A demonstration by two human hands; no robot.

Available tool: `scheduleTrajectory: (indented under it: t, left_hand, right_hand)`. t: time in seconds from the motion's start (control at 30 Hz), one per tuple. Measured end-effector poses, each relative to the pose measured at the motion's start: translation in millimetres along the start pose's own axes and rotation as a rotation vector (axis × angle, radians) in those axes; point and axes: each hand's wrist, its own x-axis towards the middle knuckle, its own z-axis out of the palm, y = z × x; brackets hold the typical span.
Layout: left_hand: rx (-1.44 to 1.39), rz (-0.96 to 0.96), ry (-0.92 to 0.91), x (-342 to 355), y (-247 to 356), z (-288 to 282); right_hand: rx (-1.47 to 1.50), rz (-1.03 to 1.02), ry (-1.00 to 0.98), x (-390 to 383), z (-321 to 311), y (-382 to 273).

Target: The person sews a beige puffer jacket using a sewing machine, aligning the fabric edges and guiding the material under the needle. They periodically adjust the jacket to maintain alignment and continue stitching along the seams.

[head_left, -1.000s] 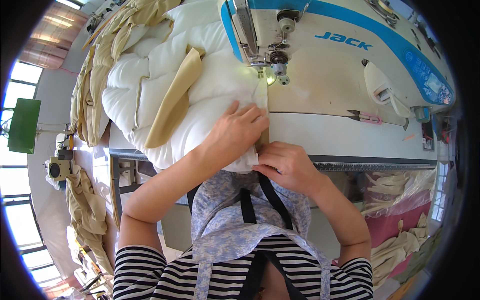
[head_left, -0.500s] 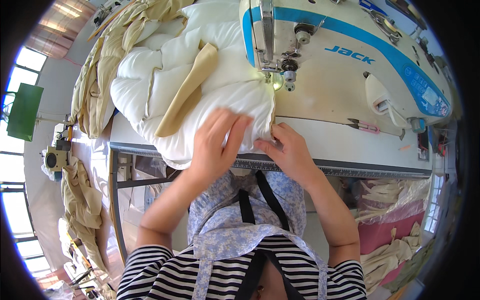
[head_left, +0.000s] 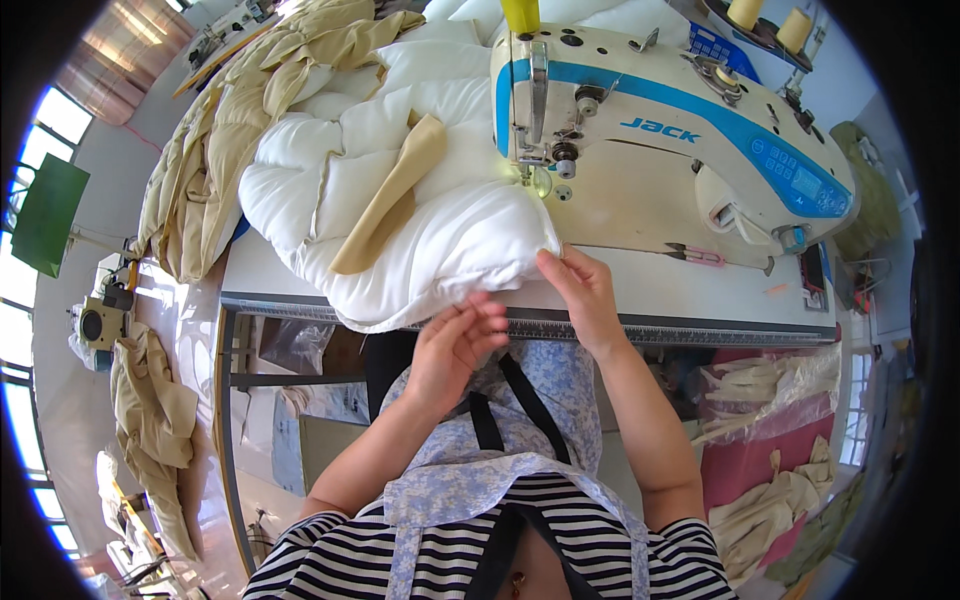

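Observation:
A puffy white padded garment [head_left: 450, 225] lies on the sewing machine table, its far right edge under the lit needle area of a white and blue sewing machine [head_left: 610, 90]. My right hand [head_left: 585, 290] pinches the garment's edge between thumb and fingers, at its near right corner. Just below the near edge, my left hand [head_left: 455, 345] is open, its fingers loosely bent and slightly blurred; nothing shows in it. A tan fabric strip [head_left: 390, 205] lies across the top of the white padding.
Pink-handled thread snips [head_left: 695, 256] lie right of my right hand. A ruler strip [head_left: 650, 330] runs along the table's front edge. Tan padded fabric [head_left: 195, 190] is heaped at the far left. Yellow thread cones [head_left: 793, 30] and a blue basket [head_left: 722, 48] stand behind the machine.
My left hand has dropped from above the padding to below its near edge. My right hand has shifted slightly right with the garment's corner, which now lies flatter. The view has tilted up a little.

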Motion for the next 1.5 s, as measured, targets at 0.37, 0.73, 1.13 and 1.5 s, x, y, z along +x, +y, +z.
scheduleTrajectory:
  t: [0.37,0.73,1.13,1.5]
  left_hand:
    - [-0.212,0.097,-0.062,25,7,-18]
    - [-0.021,0.535,0.019,52,14,0]
    - [0.415,0.677,0.070,67,33,-13]
    - [0.749,0.372,-0.131,86,54,-16]
  right_hand:
    - [0.118,0.079,-0.059,2,1,6]
    - [0.053,0.200,0.084,1,3,6]
    - [-0.035,0.312,-0.011,8,-1,5]
    - [0.166,0.231,-0.015,10,-6,8]
